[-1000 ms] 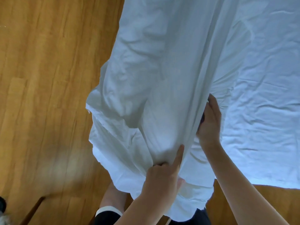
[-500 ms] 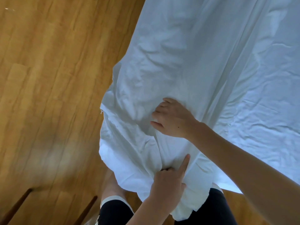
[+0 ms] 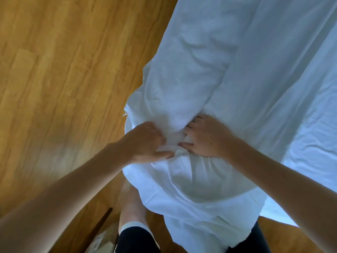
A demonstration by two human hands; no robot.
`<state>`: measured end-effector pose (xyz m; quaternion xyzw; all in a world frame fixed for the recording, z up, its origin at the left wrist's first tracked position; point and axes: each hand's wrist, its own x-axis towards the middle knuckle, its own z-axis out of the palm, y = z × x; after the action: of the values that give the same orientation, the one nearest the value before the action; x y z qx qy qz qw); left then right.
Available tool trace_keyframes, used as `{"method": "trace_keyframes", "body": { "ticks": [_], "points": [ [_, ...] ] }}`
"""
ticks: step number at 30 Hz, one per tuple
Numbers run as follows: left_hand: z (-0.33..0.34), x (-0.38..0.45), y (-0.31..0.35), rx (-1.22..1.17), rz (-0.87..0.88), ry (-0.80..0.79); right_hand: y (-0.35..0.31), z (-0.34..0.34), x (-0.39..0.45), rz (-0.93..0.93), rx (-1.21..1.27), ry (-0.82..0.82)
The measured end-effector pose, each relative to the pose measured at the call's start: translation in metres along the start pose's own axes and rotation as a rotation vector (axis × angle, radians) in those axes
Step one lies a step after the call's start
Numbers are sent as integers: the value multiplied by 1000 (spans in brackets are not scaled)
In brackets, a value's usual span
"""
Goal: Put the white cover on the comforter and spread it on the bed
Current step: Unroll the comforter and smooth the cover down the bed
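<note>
The white cover hangs in a long bunched column in front of me, its lower end draped over my legs. My left hand grips a gathered fold of the cover at the middle of the view, fingers curled into the cloth. My right hand grips the same bunch just to the right, fingertips dug in. The two hands nearly touch. More white fabric spreads flat to the right. I cannot tell the comforter from the cover.
A wooden floor fills the left half. My knee in dark shorts shows below the cloth. A dark thin bar and a pale object lie at the bottom left.
My left hand has moved up from the lower hem to the bunch beside my right hand. My right hand now clutches the cloth there. The view has shifted left.
</note>
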<state>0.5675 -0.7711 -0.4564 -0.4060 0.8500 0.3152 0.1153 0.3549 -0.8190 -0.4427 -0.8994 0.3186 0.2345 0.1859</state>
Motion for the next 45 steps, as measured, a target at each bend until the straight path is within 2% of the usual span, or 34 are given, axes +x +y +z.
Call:
{"method": "trace_keyframes", "body": {
  "ticks": [2,5,7,12,14,17,18,20,21,22,24,26,29,31,33,38,42,44,45],
  "points": [
    [31,-27,-9,-6,21,-100,-1,3,0,31,14,-7],
    [85,-97,-5,45,-3,25,-2,4,6,57,19,-22],
    [117,-125,16,-81,-93,118,-4,5,8,65,47,-33],
    [161,-104,65,-40,-231,134,-3,1,2,79,87,-31],
    [172,-111,62,-157,-254,127,-3,-1,1,92,88,-51],
    [163,-125,58,-548,-382,213,-3,0,2,90,83,-66],
    [150,-126,54,-680,-476,240,-3,0,2,90,75,-50],
    [126,-115,43,-961,-708,190,-2,2,6,73,71,-34],
    [118,-109,32,-969,-775,158,-1,3,7,72,70,-28],
    [113,-104,20,-789,-768,166,-1,4,9,76,71,-21],
    [104,-98,3,-468,-737,298,-1,7,9,79,79,-2],
    [100,-94,-1,-377,-777,253,1,8,9,76,83,33],
    [103,-83,-3,-526,-888,188,3,9,10,55,77,63],
    [108,-74,3,-657,-923,54,3,9,10,52,87,55],
    [122,-79,13,-826,-1001,1,2,9,10,52,90,30],
    [142,-88,54,-1414,-1074,166,0,7,15,60,58,-27],
    [144,-68,66,-1485,-1468,25,10,-4,12,-64,5,-134],
    [144,-76,65,-1397,-1408,176,16,-12,7,-148,-37,-223],
    [140,-83,66,-1248,-1393,230,18,-16,3,-162,-36,-252]
  ]
}}
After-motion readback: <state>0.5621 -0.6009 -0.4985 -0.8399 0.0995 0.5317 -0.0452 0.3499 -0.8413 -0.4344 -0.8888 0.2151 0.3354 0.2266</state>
